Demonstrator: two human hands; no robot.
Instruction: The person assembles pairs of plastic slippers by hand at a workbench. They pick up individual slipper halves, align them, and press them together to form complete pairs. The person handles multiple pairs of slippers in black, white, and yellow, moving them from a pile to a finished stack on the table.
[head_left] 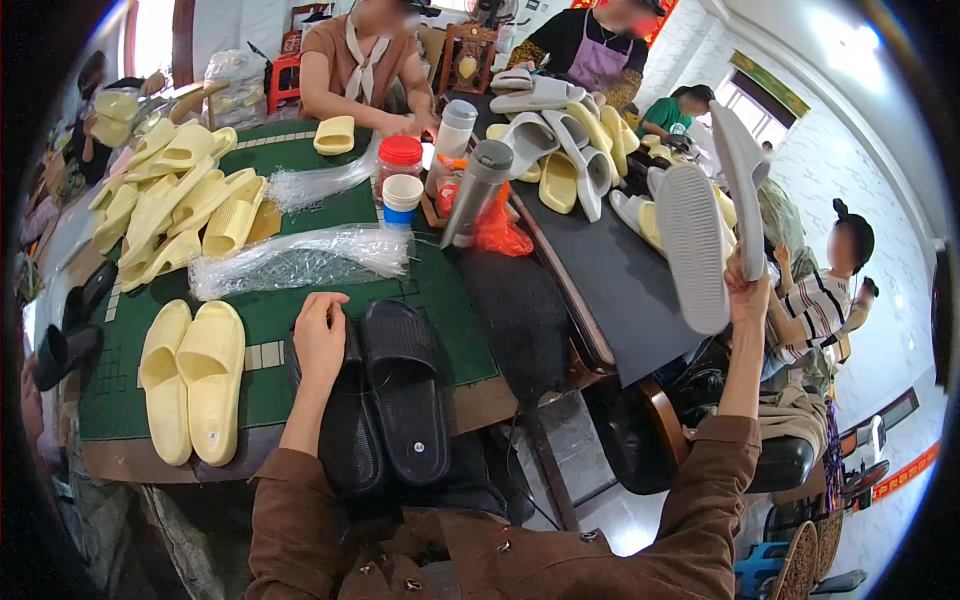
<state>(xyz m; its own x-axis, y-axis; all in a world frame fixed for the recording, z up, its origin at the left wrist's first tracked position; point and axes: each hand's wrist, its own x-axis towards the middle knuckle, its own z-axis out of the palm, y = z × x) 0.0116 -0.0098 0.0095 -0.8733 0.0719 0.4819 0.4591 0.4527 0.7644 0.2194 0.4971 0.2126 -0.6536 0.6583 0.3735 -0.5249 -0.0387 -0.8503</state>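
Observation:
My right hand (pixel 748 291), raised at the right, grips a pair of grey slippers by their lower ends. One grey slipper (pixel 692 250) shows its ribbed sole; the other (pixel 738 185) is seen edge-on. My left hand (pixel 321 335) lies over the toe end of the left black slipper (pixel 350 435), its fingers loosely bent and holding nothing that I can see. Beside it the right black slipper (pixel 405 390) lies at the table's near edge. To the left, a pale yellow pair of slippers (pixel 212 385) sits side by side, toes away from me.
Clear plastic strips (pixel 300 262) lie on the green mat (pixel 450 330), near a heap of yellow slippers (pixel 170 200). Cups, a red-lidded jar (pixel 400 155) and a grey flask (pixel 480 190) stand mid-table. Grey and yellow slippers (pixel 560 145) cover the dark table. Several people work around.

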